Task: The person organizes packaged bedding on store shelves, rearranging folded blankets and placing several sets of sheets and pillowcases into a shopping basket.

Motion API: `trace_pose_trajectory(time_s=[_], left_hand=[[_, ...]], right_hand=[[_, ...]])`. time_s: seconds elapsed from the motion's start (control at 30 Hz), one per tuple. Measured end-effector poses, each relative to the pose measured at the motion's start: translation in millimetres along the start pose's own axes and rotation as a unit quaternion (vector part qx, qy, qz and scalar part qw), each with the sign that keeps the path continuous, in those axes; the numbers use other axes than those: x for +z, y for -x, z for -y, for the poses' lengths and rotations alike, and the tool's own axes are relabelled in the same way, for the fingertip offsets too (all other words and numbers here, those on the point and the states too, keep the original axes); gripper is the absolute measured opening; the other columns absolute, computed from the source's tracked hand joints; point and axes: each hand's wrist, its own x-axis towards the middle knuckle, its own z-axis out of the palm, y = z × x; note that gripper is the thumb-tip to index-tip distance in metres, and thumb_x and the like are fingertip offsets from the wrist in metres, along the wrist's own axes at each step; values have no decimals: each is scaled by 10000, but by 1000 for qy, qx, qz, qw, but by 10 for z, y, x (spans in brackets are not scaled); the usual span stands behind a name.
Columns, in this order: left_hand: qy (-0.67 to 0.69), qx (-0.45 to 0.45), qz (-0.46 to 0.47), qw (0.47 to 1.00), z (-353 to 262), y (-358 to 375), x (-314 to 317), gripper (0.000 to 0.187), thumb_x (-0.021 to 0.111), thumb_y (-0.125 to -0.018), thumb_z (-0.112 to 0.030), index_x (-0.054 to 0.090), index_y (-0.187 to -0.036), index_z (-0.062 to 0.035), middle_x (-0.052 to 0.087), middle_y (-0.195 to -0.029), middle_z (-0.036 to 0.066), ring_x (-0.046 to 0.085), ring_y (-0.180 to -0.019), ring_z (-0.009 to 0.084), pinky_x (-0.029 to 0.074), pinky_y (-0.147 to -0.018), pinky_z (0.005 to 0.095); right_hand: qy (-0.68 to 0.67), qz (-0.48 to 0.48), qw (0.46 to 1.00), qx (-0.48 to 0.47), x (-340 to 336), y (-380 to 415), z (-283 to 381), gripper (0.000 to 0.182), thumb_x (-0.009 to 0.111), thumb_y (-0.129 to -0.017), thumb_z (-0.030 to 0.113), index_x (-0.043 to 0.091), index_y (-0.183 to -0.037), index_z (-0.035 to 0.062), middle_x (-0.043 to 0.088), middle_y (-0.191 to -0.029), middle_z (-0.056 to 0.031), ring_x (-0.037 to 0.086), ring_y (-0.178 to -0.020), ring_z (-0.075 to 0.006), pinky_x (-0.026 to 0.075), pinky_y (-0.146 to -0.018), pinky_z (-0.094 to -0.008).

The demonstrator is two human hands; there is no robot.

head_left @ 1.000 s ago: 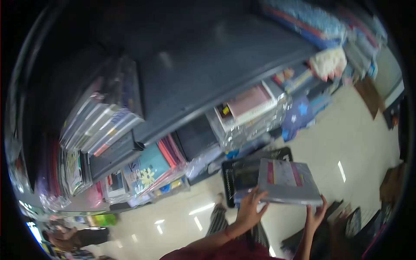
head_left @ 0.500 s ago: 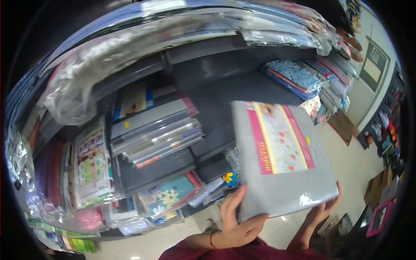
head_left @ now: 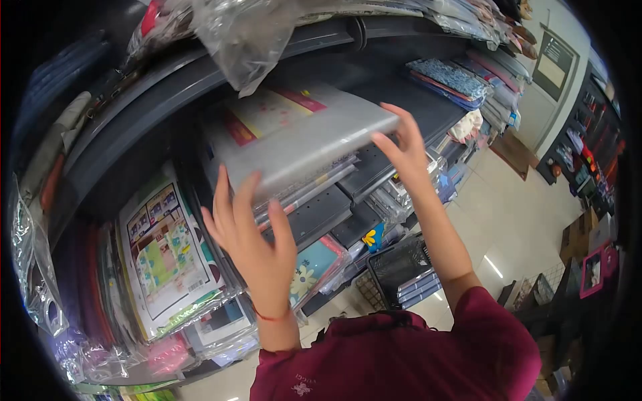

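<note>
A flat grey package in clear plastic, with a pink and yellow printed label, lies on a stack of similar plastic-wrapped packages on the dark shelf. At its front left corner is my left hand, fingers spread and nothing held in them. By the right end of the package, my right hand has its thumb and fingers apart, their tips at the corner. Whether the fingertips press on the plastic is hard to tell. A clear plastic bag hangs over the package's back edge.
Printed flat packs stand at the left. Folded blue textiles lie on the shelf at the right. Below are a black basket and a flower-patterned pack. The tiled floor runs toward a door.
The grey package has gone from being held up in both hands to lying on the shelf stack to the left. Both hands have reached forward, and their fingers have loosened.
</note>
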Motion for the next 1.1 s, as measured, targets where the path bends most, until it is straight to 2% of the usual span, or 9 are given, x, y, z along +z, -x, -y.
trace_pose_trajectory(time_s=[0.07, 0.33, 0.5, 0.57, 0.7, 0.83, 0.93, 1.03, 1.1], left_hand=[[-40, 2, 7, 999, 315, -128, 199, 406, 557, -852, -152, 517, -1255, -159, 446, -1376, 130, 398, -1292, 281, 139, -1091, 551], [-128, -4, 0, 992, 424, -228, 352, 447, 556, -877, -180, 492, -1319, -177, 415, -1401, 119, 362, -1313, 293, 180, -1102, 495], [133, 103, -161, 972, 208, 369, 358, 243, 509, -858, -69, 552, -1095, -46, 467, -1301, 181, 443, -1205, 386, 348, -987, 471], [222, 165, -37, 960, 149, 849, 437, 214, 486, -852, -42, 559, -1053, -56, 539, -1196, 159, 518, -1086, 385, 396, -919, 476], [223, 76, 433, 870, 14, 1801, 1060, 293, 536, -854, -110, 547, -1139, -39, 579, -1132, 183, 570, -1009, 346, 436, -877, 443], [1, -32, 859, 511, 612, 3231, 1325, 374, 516, -899, -180, 497, -1239, -27, 610, -1124, 198, 579, -1038, 380, 451, -891, 460], [44, -13, 858, 512, 533, 3636, 1543, 365, 506, -914, -203, 497, -1242, -43, 637, -1063, 202, 605, -991, 380, 472, -853, 448], [181, -255, 796, 518, 286, 3998, 2069, 398, 547, -897, -230, 507, -1247, -44, 626, -1092, 228, 589, -1052, 384, 472, -880, 409], [157, -246, 770, 567, 166, 4419, 2515, 404, 551, -894, -239, 510, -1218, -3, 637, -1055, 225, 611, -1014, 367, 485, -855, 387]], right_hand=[[136, -6, 990, -38, 172, -184, -203, 625, 716, -799, 281, 424, -1307, 62, 539, -1201, -147, 482, -1176, -248, 364, -991, -338], [108, 34, 993, 36, 172, -385, -382, 671, 679, -828, 321, 379, -1378, 82, 442, -1368, -177, 386, -1308, -286, 304, -1060, -367], [129, -6, 991, 20, -691, 388, -543, 518, 618, -882, 237, 436, -1338, 71, 468, -1360, -105, 406, -1290, -240, 312, -1057, -371], [194, -44, 975, 102, -1237, 979, -863, 441, 607, -883, 211, 494, -1279, 51, 515, -1302, -113, 449, -1245, -224, 339, -1034, -357], [228, -133, 898, 351, -2424, 2722, -1570, 323, 600, -877, 173, 572, -1157, 16, 633, -1080, -123, 596, -1035, -222, 452, -903, -331], [231, -210, 830, 462, -3056, 3851, -1332, 280, 613, -860, 126, 589, -1108, -3, 657, -1014, -129, 636, -958, -201, 481, -858, -320], [249, -195, 800, 509, -3314, 4025, -1346, 255, 606, -859, 111, 593, -1084, -6, 660, -1000, -129, 636, -960, -211, 484, -849, -318], [218, -152, 809, 524, -3556, 4327, -2038, 251, 596, -861, 107, 588, -1085, -8, 663, -989, -129, 639, -950, -218, 485, -845, -315], [186, -108, 807, 551, -3592, 4441, -2626, 291, 611, -854, 128, 569, -1108, -6, 661, -978, -142, 642, -930, -209, 492, -820, -325]])
